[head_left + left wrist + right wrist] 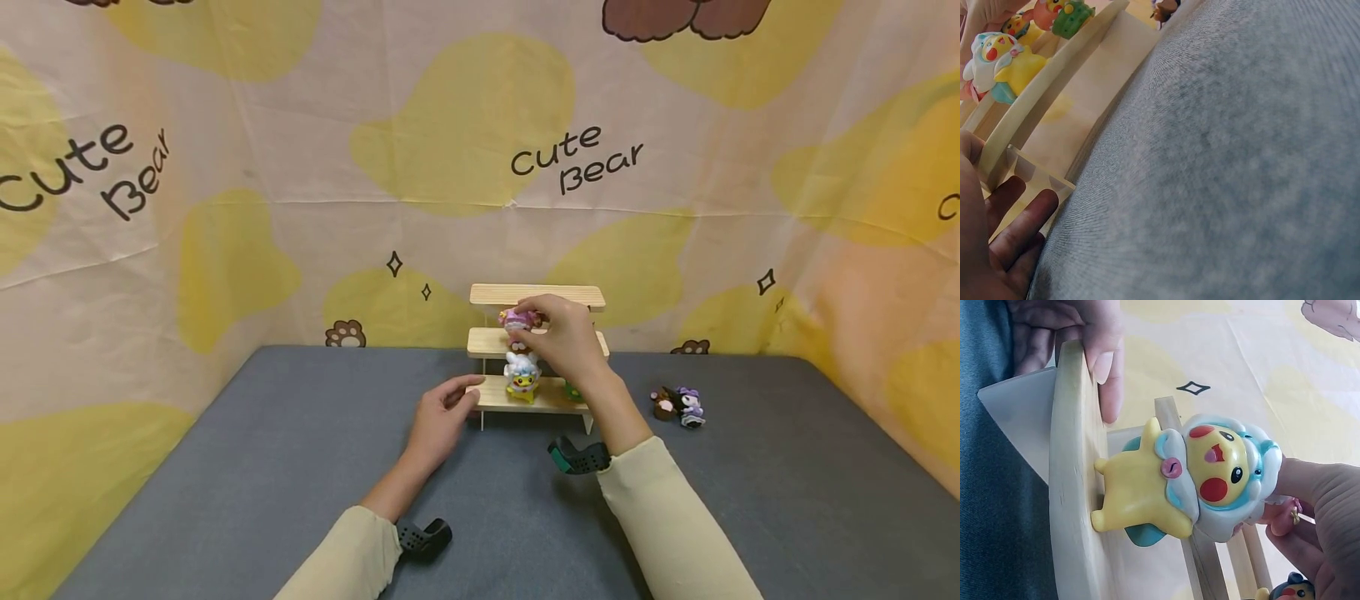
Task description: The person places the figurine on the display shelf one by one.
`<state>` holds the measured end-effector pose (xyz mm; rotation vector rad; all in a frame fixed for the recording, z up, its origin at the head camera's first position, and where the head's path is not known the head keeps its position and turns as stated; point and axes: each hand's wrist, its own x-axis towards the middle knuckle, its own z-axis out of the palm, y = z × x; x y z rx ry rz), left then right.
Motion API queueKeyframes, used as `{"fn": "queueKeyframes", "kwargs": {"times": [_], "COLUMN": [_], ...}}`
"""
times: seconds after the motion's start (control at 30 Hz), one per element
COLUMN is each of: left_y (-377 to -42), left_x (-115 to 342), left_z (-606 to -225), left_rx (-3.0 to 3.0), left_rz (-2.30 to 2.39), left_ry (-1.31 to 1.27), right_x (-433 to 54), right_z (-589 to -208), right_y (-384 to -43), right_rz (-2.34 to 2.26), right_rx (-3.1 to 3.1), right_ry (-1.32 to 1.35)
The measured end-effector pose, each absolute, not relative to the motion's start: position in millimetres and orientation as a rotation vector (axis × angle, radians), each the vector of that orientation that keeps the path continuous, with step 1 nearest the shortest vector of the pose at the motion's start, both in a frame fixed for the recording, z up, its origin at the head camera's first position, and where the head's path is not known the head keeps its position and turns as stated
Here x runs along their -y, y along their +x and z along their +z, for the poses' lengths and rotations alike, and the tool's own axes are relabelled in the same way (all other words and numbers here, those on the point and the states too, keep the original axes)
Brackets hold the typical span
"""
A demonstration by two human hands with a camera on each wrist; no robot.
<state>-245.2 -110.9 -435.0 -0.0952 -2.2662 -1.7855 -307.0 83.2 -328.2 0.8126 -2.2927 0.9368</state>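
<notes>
A three-tier wooden display shelf [491,398] stands on the table. My left hand [441,421] grips the left end of its bottom tier, the thumb at the top face and fingers below. With thumb and fingertips, my right hand [570,337] pinches a small pink figurine [516,320] at the middle tier, largely hidden behind the hand in the right wrist view. Just below, on the bottom tier, stands a yellow figurine in a white hood [1141,487]. A green-clad figurine [1072,20] is farther along that tier, partly covered by my right arm in the head view.
On the table right of the shelf, a brown figurine [663,404] and a purple-and-white figurine [692,408] sit side by side. A figurine with a dark cap [1297,589] is near my right fingers. A printed cloth backdrop [450,133] rises behind the table.
</notes>
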Motion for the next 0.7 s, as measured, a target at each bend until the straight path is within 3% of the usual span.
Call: {"fn": "queueKeyframes", "kwargs": {"times": [0.7], "left_y": [-246.1], "left_x": [111.5], "left_z": [-436.9], "left_rx": [2.262], "left_rz": [-1.799], "left_ry": [-0.085], "right_x": [-84.6], "right_z": [-318.9], "right_y": [-301.3], "right_rz": [0.84], "right_rx": [2.439], "right_ry": [0.817]}}
